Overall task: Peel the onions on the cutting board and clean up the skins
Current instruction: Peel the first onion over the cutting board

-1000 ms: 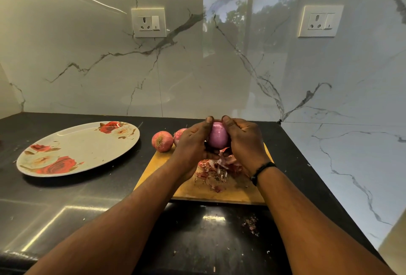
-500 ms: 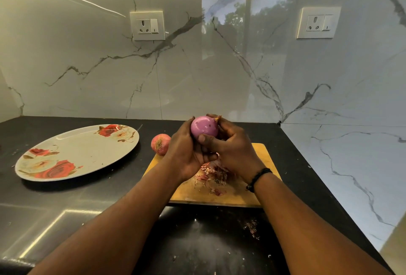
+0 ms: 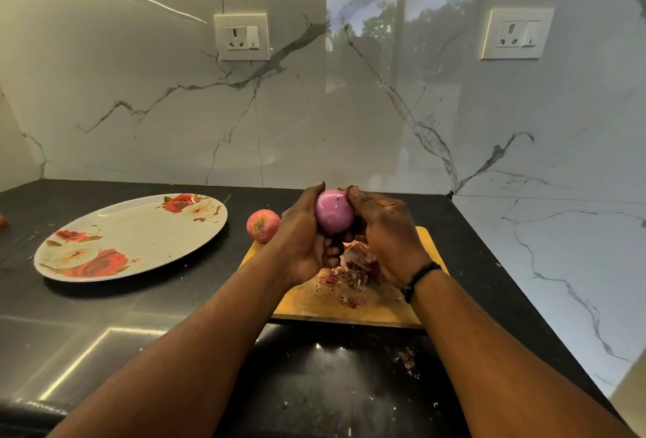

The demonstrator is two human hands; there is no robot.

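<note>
The peeled purple onion (image 3: 334,211) is being held above the wooden cutting board (image 3: 375,308), gripped between both hands: the left hand (image 3: 301,238) is curling round its left side and the right hand (image 3: 386,233) is pinching its right. Loose skins (image 3: 351,271) are lying on the board below. An unpeeled onion (image 3: 263,225) is sitting at the board's far left corner, near a rose-patterned plate (image 3: 130,236). No writing is showing anywhere.
</note>
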